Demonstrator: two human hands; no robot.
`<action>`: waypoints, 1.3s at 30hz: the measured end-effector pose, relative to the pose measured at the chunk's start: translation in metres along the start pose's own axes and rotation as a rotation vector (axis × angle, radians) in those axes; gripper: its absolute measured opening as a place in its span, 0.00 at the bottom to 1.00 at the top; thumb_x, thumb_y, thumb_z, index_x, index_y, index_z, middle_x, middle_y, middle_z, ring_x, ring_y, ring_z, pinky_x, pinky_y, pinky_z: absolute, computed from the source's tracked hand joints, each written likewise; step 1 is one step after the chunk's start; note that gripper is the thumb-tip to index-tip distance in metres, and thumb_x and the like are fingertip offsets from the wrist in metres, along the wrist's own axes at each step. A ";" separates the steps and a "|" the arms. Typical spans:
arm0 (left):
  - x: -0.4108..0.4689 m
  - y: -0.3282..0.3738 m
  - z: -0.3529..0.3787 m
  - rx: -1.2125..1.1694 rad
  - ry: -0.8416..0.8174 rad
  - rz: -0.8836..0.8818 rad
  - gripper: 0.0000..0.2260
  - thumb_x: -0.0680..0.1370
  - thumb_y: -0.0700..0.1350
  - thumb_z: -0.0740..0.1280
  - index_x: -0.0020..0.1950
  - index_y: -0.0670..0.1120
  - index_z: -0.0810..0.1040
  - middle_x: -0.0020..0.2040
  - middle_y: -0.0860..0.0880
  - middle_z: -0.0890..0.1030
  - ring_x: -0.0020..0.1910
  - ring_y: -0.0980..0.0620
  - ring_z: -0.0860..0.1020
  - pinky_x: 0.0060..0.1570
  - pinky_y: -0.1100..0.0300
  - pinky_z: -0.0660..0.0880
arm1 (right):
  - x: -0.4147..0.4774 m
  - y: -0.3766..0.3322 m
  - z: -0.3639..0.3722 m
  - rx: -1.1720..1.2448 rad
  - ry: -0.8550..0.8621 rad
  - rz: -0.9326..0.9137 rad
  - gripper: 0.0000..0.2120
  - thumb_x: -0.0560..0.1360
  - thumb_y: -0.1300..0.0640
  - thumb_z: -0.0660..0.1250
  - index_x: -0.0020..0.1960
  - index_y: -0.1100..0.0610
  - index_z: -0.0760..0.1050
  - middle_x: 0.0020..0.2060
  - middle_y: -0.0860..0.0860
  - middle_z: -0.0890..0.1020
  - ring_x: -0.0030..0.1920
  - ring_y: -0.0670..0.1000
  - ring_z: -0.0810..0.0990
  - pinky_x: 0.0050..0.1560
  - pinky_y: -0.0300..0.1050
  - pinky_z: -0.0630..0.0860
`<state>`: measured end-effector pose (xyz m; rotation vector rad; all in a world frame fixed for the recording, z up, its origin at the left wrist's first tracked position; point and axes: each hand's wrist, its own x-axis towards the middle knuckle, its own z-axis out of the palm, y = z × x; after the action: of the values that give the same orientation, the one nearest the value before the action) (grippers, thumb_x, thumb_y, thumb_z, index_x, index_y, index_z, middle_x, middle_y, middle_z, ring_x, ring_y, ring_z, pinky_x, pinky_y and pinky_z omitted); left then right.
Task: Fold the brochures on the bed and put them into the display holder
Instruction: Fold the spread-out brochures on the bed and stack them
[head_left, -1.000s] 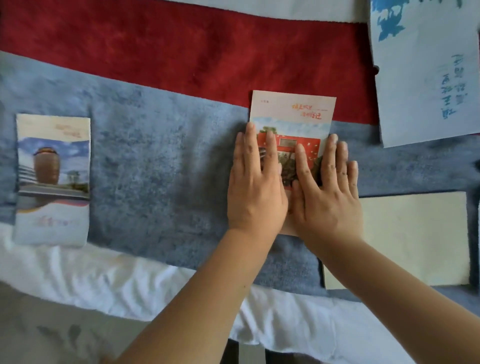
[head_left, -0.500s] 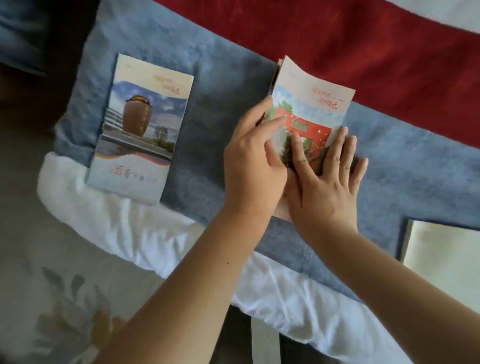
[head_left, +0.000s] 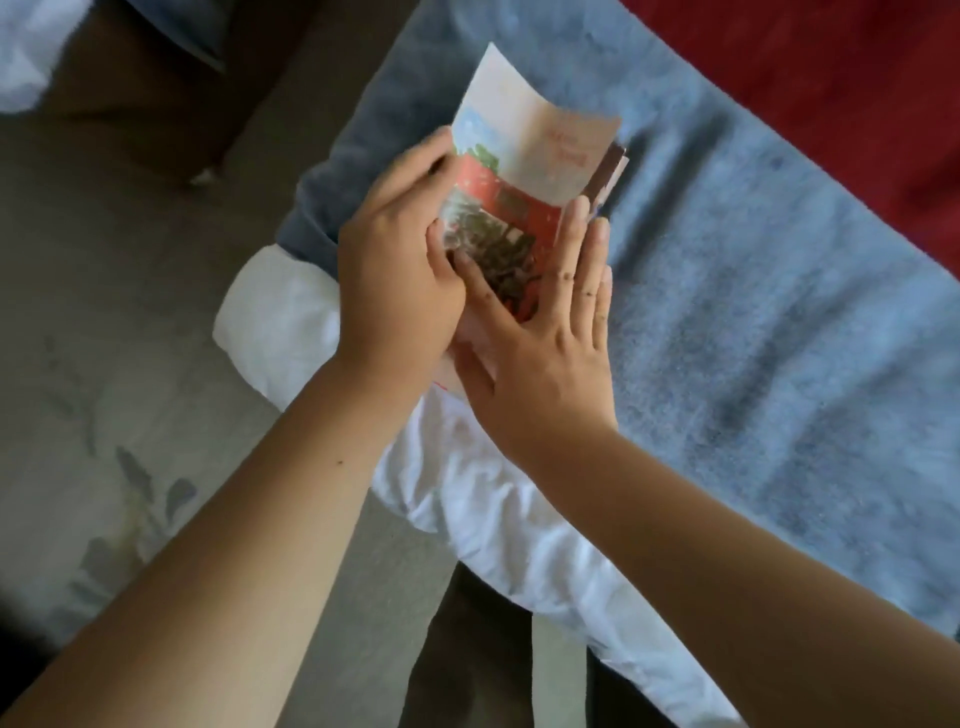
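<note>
Fold done, I think — my left hand pinches the red-and-cream paper brochure, right hand flat against it — next, the unseen display holder.

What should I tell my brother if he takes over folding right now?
Left hand: grips the red-and-white brochure by its left edge, over the blue blanket.
Right hand: open, fingers straight against the brochure's right side.
Done: this brochure looks folded; layered edges show at its right.
Left: put it into the display holder, which is out of view. No other brochures are in view.
</note>
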<state>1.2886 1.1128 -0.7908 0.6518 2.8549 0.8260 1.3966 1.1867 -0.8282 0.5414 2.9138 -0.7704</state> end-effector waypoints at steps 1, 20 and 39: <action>0.001 -0.006 -0.001 0.001 -0.008 -0.001 0.20 0.81 0.32 0.62 0.73 0.39 0.75 0.74 0.46 0.75 0.74 0.50 0.71 0.72 0.68 0.66 | 0.003 -0.002 0.000 -0.021 0.007 0.014 0.28 0.83 0.39 0.61 0.82 0.38 0.59 0.81 0.69 0.43 0.81 0.70 0.38 0.81 0.62 0.43; -0.020 -0.011 -0.015 0.488 -0.698 -0.099 0.35 0.85 0.50 0.60 0.84 0.44 0.42 0.84 0.43 0.40 0.83 0.42 0.43 0.79 0.49 0.54 | 0.081 -0.018 -0.054 -0.402 -0.462 -0.023 0.52 0.75 0.48 0.77 0.85 0.55 0.45 0.83 0.62 0.46 0.83 0.62 0.47 0.81 0.56 0.53; 0.002 -0.017 0.031 0.544 -0.887 -0.215 0.30 0.83 0.53 0.43 0.84 0.44 0.43 0.84 0.41 0.42 0.83 0.38 0.44 0.79 0.47 0.51 | 0.088 -0.013 -0.001 -0.331 -0.516 0.160 0.34 0.78 0.55 0.34 0.84 0.59 0.42 0.81 0.70 0.41 0.81 0.71 0.42 0.81 0.65 0.51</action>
<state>1.2868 1.1158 -0.8263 0.5433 2.2124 -0.2637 1.3096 1.2041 -0.8357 0.4518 2.4100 -0.3294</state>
